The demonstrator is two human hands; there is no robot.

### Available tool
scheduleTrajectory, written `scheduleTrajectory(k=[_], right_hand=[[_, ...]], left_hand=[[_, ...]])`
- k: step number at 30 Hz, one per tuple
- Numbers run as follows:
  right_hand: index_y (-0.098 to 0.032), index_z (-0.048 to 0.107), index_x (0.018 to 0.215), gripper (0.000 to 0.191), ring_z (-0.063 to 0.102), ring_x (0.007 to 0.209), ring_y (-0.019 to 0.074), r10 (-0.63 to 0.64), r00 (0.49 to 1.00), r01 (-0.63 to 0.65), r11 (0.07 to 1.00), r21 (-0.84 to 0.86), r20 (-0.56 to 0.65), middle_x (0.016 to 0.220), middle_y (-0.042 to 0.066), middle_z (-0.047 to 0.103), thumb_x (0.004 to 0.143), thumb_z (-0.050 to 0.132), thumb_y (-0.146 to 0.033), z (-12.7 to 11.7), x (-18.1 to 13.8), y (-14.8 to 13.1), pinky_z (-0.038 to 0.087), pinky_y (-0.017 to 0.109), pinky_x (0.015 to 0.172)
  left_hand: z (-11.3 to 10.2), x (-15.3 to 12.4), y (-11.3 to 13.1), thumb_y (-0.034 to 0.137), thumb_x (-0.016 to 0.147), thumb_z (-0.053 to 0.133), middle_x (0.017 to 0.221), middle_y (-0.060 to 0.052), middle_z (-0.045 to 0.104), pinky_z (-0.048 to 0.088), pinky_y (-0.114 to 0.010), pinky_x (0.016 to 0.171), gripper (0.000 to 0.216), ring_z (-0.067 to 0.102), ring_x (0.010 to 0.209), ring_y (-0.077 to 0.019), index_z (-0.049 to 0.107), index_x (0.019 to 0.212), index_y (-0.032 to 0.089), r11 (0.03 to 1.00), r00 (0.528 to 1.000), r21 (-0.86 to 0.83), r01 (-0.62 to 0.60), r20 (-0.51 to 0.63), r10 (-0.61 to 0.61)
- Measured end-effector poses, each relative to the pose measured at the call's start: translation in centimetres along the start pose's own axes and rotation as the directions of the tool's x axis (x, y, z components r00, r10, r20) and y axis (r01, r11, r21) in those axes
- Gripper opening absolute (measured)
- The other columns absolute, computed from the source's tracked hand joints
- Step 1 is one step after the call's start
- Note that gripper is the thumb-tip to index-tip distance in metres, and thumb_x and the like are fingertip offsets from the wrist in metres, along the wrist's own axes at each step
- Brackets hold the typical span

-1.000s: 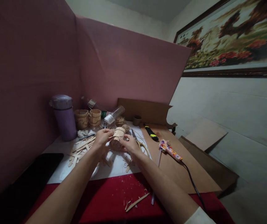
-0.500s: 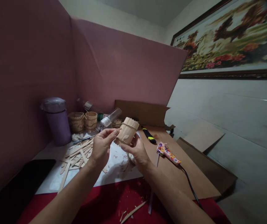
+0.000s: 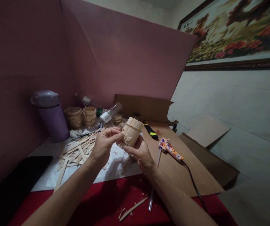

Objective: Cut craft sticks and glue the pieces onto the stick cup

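We see left hand and right hand fingers pinching the stick cup above the table. Hard squeezing could crack it. Glue gun at 3 o'clock may burn.

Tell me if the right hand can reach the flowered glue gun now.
Probably yes: the glue gun lies uncovered on cardboard just beside the right hand, though that hand holds the stick cup.

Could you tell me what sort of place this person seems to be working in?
Probably a home craft corner: the craft-stick cup being held, a patterned glue gun on cardboard, and a framed picture behind.
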State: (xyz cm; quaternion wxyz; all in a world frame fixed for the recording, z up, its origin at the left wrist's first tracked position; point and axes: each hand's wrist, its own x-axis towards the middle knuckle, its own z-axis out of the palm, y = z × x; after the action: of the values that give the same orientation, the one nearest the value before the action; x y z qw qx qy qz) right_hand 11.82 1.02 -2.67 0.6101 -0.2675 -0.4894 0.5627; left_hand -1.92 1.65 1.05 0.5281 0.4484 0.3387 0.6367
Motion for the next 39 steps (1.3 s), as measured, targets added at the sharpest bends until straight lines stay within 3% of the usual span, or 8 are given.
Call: scheduleTrajectory(k=[11,20,32,39], right_hand=[[-0.023,0.055,0.117,0.067,0.064,0.110,0.0260,-0.009,0.999,0.010,1.000,-0.016,0.039,0.120,0.007,0.068,0.059,0.087,-0.022,-0.42,-0.15,0.49,0.050,0.043,0.098],[-0.023,0.057,0.114,0.064,0.063,0.112,0.0262,-0.015,1.000,0.015,1.000,-0.014,-0.003,0.122,0.006,0.068,0.058,0.088,-0.023,-0.02,-0.21,0.56,0.048,0.044,0.103],[-0.022,0.057,0.114,0.063,0.065,0.107,0.0248,-0.025,0.998,0.025,1.000,0.004,-0.049,0.116,0.006,0.069,0.059,0.087,-0.022,-0.34,-0.12,0.60,0.049,0.040,0.098],[-0.022,0.056,0.115,0.064,0.064,0.111,0.0264,-0.015,1.000,0.016,1.000,0.013,-0.024,0.120,0.007,0.069,0.058,0.087,-0.022,-0.11,-0.19,0.27,0.049,0.042,0.099]], left_hand=[[0.11,-0.03,0.17,0.019,0.053,0.076,0.090,-0.006,0.063,0.040,-0.030,0.080,0.010,0.055,0.090,-0.0189,0.068,0.048,0.016,0.998,0.998,0.035,0.047,0.034,-0.048],[0.13,-0.16,-0.41,0.024,0.055,0.082,0.086,-0.005,0.066,0.043,-0.027,0.075,0.015,0.057,0.079,-0.0144,0.070,0.060,0.015,1.000,0.999,-0.001,0.016,0.032,-0.016],[0.40,-0.41,0.24,0.028,0.057,0.076,0.089,-0.008,0.064,0.046,-0.031,0.074,0.014,0.059,0.087,-0.0218,0.067,0.056,0.017,0.936,0.992,0.332,-0.117,0.005,0.123],[0.11,-0.17,0.27,0.033,0.057,0.077,0.087,-0.008,0.063,0.045,-0.030,0.067,0.020,0.057,0.079,-0.0192,0.067,0.060,0.015,0.957,0.993,0.264,-0.121,0.021,0.120]])
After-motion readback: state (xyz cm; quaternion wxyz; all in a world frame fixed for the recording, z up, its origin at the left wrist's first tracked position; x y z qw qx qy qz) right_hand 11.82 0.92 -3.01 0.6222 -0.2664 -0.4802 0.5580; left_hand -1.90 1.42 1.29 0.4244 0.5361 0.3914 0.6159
